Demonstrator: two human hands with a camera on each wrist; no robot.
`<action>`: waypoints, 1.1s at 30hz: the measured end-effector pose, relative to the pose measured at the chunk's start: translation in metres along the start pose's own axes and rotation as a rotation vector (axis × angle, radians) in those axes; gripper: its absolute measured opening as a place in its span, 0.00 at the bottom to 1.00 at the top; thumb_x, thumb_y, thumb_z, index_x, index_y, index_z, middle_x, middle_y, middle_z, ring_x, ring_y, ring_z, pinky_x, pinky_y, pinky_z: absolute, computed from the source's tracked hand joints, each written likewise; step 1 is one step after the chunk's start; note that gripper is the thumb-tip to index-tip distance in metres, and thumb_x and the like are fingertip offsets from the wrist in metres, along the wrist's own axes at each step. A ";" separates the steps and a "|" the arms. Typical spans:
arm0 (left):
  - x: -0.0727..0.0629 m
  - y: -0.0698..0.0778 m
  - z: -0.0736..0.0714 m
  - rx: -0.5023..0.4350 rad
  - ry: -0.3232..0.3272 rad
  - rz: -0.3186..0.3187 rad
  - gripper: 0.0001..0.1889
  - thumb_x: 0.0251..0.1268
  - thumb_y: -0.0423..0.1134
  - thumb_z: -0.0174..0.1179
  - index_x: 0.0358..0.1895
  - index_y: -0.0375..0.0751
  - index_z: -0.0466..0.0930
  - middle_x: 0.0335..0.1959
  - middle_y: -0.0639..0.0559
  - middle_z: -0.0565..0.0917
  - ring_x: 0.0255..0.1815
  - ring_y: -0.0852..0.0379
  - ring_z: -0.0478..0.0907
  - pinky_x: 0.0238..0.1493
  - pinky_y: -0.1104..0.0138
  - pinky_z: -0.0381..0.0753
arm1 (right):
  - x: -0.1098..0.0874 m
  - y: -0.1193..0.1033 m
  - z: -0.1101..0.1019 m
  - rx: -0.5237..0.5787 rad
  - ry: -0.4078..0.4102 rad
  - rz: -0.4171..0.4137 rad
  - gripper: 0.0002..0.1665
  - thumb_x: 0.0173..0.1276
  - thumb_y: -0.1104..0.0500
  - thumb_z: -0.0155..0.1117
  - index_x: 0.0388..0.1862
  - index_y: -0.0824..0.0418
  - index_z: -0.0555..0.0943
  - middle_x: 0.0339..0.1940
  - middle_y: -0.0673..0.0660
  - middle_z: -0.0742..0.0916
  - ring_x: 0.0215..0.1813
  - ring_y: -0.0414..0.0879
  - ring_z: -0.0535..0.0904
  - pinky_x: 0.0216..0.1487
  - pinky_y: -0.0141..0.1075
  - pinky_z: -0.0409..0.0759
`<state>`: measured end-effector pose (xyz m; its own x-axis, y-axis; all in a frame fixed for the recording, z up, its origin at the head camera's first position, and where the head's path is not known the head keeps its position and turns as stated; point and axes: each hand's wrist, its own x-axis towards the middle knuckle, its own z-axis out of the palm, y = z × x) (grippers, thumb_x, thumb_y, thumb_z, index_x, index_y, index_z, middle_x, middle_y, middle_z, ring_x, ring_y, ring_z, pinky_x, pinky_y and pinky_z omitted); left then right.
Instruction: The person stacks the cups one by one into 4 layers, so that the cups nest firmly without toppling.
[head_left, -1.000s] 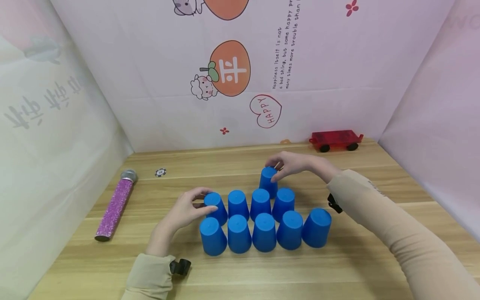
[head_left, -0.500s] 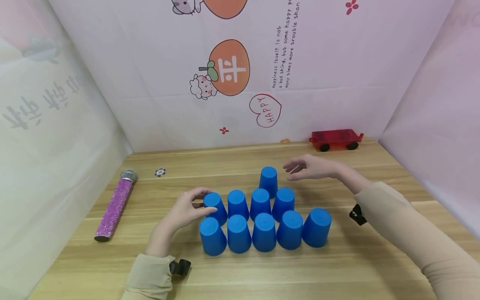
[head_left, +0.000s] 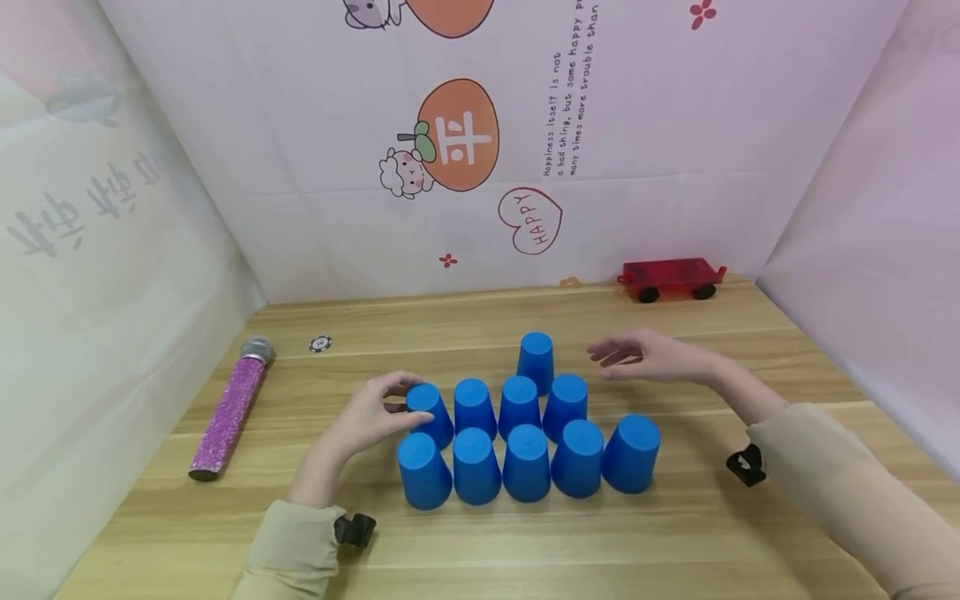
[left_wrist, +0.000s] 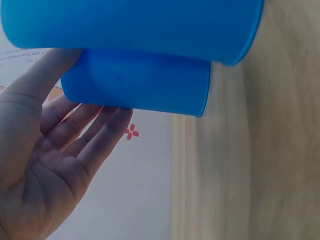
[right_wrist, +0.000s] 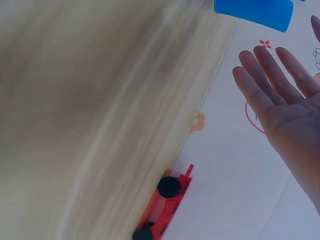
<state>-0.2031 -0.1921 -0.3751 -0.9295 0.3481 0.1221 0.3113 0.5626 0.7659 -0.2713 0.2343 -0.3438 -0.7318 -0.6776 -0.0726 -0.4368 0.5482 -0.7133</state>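
Blue cups stand upside down in rows on the wooden table. My left hand (head_left: 367, 414) grips the leftmost cup (head_left: 427, 400) of the middle row, thumb on its near side and fingers behind. In the left wrist view that cup (left_wrist: 145, 85) lies between thumb and fingers, partly hidden by a nearer cup (left_wrist: 135, 25). A single cup (head_left: 536, 364) stands behind the middle row. To its right, my right hand (head_left: 648, 357) hovers apart from it, holding nothing. The right wrist view has the hand (right_wrist: 295, 107) with extended fingers below a blue cup (right_wrist: 255, 12).
The front row of several cups (head_left: 527, 467) reaches farther right than the middle row. A purple glitter microphone (head_left: 231, 412) and a small poker chip (head_left: 320, 343) lie at left. A red toy wagon (head_left: 671, 279) stands against the printed back wall (head_left: 337, 225) at right.
My right hand has let go of the rear cup and drawn away to the right. The left hand keeps its hold, and the cups stand where they were.
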 end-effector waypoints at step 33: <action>0.084 0.008 -0.011 0.157 -0.118 0.030 0.28 0.54 0.51 0.67 0.57 0.43 0.74 0.54 0.45 0.80 0.57 0.45 0.76 0.53 0.55 0.81 | -0.008 -0.016 0.038 0.128 0.001 -0.165 0.28 0.65 0.60 0.62 0.62 0.65 0.69 0.58 0.66 0.79 0.59 0.60 0.77 0.55 0.48 0.80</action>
<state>-0.2807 -0.1669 -0.3515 -0.8925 0.4469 0.0613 0.3742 0.6576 0.6539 -0.2388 0.2127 -0.3584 -0.6562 -0.7527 0.0534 -0.4808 0.3625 -0.7984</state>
